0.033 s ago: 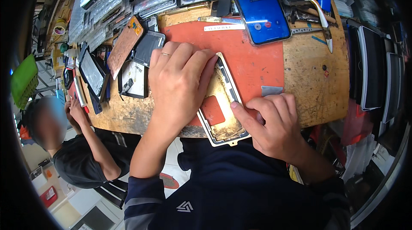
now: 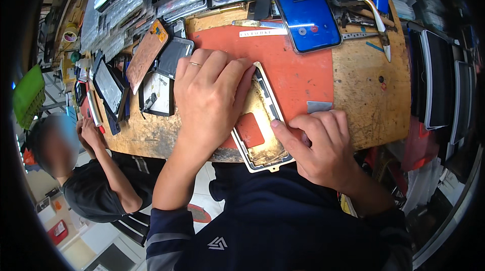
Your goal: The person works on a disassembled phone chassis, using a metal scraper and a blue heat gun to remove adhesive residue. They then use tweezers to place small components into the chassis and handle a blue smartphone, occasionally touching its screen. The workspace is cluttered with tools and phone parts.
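Note:
A gold phone-shaped mould [image 2: 268, 142] with a rounded rectangular cut-out and dark strips along its inner rim lies tilted near the bench's front edge. A small tab with a hole juts from its near end. My left hand [image 2: 209, 96], a ring on one finger, is closed over the mould's far left side, its fingertips hidden. At the right rim my right hand [image 2: 321, 147] rests with one digit pressed on the inner edge and the other fingers curled. Beneath the mould is a red mat [image 2: 308, 79], which shows through the cut-out.
A blue-screened phone [image 2: 305, 13] lies behind the mat. Bubble-wrapped phone parts [image 2: 121, 13] are stacked at the far left, with loose screens and a copper-coloured panel [image 2: 146, 56] nearer. A white-handled brush [image 2: 371, 8] lies far right. Another person [image 2: 101, 185] works at left.

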A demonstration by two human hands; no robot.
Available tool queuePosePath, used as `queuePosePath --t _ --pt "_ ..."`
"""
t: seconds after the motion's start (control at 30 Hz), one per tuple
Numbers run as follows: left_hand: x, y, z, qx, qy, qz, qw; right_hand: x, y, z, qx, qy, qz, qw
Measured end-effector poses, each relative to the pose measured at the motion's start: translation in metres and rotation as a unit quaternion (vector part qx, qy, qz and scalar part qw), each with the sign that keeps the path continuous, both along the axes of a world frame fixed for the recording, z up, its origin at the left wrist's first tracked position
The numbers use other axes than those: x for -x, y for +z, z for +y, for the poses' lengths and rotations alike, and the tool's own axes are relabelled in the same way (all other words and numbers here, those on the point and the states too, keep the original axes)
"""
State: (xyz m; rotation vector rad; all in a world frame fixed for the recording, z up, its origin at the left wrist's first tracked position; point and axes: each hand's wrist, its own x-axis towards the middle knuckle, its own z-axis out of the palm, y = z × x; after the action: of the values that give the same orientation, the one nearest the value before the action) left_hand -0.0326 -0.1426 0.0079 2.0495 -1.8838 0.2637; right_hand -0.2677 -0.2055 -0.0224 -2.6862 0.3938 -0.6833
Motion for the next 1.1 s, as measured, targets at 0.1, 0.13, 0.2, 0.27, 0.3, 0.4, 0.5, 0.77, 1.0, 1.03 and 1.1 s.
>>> queuePosePath --t 0.1,0.13,0.2,0.27,0.3,0.4,0.5,0.77,1.0,1.03,1.1 --pt "-0.002 0.001 -0.004 0.001 -0.015 -0.023 1.000 -0.002 -0.001 -0.001 -0.001 -0.005 -0.006 1.000" --pt "-0.002 0.002 -0.004 0.000 -0.016 -0.027 0.999 -0.001 -0.001 -0.001 -0.002 -0.004 -0.007 1.000" --pt "-0.001 0.006 0.001 -0.028 -0.001 -0.014 1.000 -0.001 -0.001 -0.001 -0.004 -0.001 -0.007 1.000" --pt "-0.002 0.010 0.010 -0.023 0.025 0.021 0.999 -0.001 -0.002 -0.002 -0.008 0.005 -0.006 1.000" --pt "-0.004 0.014 0.016 -0.007 0.042 0.049 0.998 -0.001 -0.003 -0.002 -0.010 0.003 -0.022 1.000" --pt "-0.018 0.025 0.043 0.013 0.135 0.116 0.984 0.002 -0.003 -0.001 -0.036 -0.002 -0.085 0.996" --pt "-0.023 0.026 0.074 0.023 0.263 0.206 0.942 0.008 0.010 -0.012 -0.060 -0.025 -0.131 0.989" --pt "0.013 0.006 0.090 0.074 0.151 0.196 0.966 -0.010 0.047 -0.196 0.029 -0.344 -0.115 0.931" --pt "0.039 0.001 0.061 0.059 0.078 0.179 0.979 -0.062 0.037 -0.223 0.108 -0.409 0.118 0.899" --pt "0.040 0.000 0.059 0.051 0.085 0.168 0.981 -0.066 0.039 -0.222 0.097 -0.423 0.136 0.891" --pt "0.041 -0.002 0.058 0.040 0.101 0.153 0.982 -0.065 0.047 -0.220 0.094 -0.435 0.106 0.889"
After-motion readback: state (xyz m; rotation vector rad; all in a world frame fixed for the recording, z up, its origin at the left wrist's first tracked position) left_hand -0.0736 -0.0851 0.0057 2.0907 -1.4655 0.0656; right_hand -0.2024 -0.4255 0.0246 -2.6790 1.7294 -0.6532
